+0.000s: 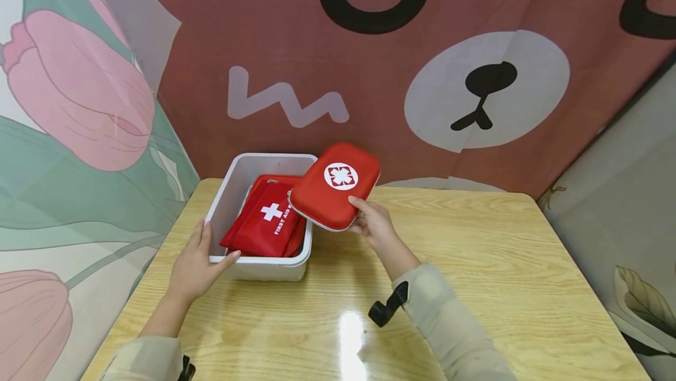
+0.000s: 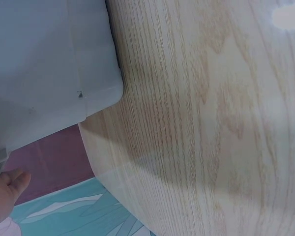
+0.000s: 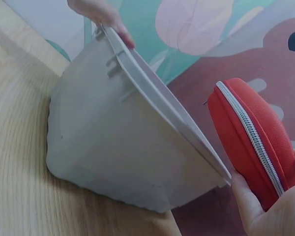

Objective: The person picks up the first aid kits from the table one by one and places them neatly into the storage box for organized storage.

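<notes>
My right hand (image 1: 372, 225) grips a red hard-shell first aid case (image 1: 327, 193) by its near right corner, thumb on top. The case has a white round cross emblem, and its zipper (image 3: 253, 132) shows in the right wrist view. It is raised and tilted, overlapping the right rim of a white plastic bin (image 1: 266, 272) in the head view. Inside the bin lies a red first aid pouch (image 1: 264, 225) with a white cross, over another red item, mostly hidden. My left hand (image 1: 195, 266) holds the bin's near left corner, thumb on the front rim, fingers along the left side.
The bin stands on a light wood-grain table (image 1: 449, 287), toward its back left. Behind the table hangs a brown bear-print cloth (image 1: 369, 81). A floral cloth (image 1: 79, 105) closes off the left side. A black strap (image 1: 389, 304) hangs from the right sleeve.
</notes>
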The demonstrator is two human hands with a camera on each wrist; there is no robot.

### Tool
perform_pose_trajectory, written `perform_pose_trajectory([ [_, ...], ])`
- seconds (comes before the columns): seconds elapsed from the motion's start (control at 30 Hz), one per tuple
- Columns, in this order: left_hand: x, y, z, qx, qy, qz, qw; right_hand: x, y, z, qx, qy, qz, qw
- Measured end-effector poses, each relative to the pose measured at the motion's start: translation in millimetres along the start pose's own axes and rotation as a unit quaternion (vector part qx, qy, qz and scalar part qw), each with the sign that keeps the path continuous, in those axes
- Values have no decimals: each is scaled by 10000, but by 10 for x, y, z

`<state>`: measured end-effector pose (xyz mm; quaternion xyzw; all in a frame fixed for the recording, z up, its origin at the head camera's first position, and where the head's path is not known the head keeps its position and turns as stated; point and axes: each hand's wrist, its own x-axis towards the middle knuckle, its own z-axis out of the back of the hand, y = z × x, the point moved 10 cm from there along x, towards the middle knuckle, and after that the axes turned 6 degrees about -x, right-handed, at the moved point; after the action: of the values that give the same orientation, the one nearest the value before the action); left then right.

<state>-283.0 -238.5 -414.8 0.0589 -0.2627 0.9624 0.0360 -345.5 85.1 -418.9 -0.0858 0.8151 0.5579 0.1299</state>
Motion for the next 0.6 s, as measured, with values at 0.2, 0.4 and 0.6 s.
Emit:
perform_pose_trajectory([
  [0.2,-9,-9,8,-4,4,6,10000,-32,-47,-164,-96,113,-19,9999],
  [0.4,-19,-20,7,12,-6,-27,10000,-55,-96,-281,-150,211,-56,9996],
  [0.6,-10,-23,7,15,-22,-52,10000,-58,-128,-370,-123,331,-27,9994],
])
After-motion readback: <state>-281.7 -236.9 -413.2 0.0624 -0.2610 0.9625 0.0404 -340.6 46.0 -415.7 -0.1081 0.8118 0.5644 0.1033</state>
